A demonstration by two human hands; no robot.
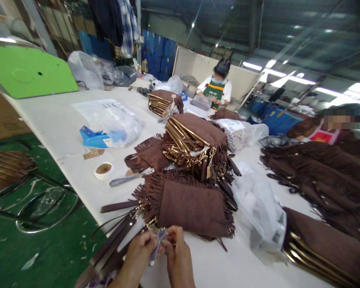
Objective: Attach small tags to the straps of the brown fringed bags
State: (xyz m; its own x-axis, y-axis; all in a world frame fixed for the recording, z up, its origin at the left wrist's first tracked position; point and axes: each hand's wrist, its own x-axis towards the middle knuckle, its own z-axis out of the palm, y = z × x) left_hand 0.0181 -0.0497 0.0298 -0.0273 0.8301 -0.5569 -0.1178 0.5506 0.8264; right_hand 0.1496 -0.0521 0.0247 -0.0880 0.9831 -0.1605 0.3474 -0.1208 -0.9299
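Observation:
Right in front of me, my left hand (141,250) and my right hand (178,254) are close together, their fingertips pinched on a small grey strip (155,253) that looks wrapped in plastic. Its upper end is partly hidden by my fingers, near a gold clasp. Just beyond lies a stack of brown fringed suede bags (192,206), fringe toward the far and left sides. Dark brown straps (117,236) with gold hardware hang from it over the table edge by my left forearm. A similar grey plastic-wrapped strip (129,179) rests on the table behind the stack.
More brown bags with gold frames (198,130) are piled beyond. A tape roll (104,170), a blue tool (94,138) and plastic bags stand to the left. At right are clear plastic (255,204) and further bags (327,244). A co-worker (216,88) sits across the table (57,124).

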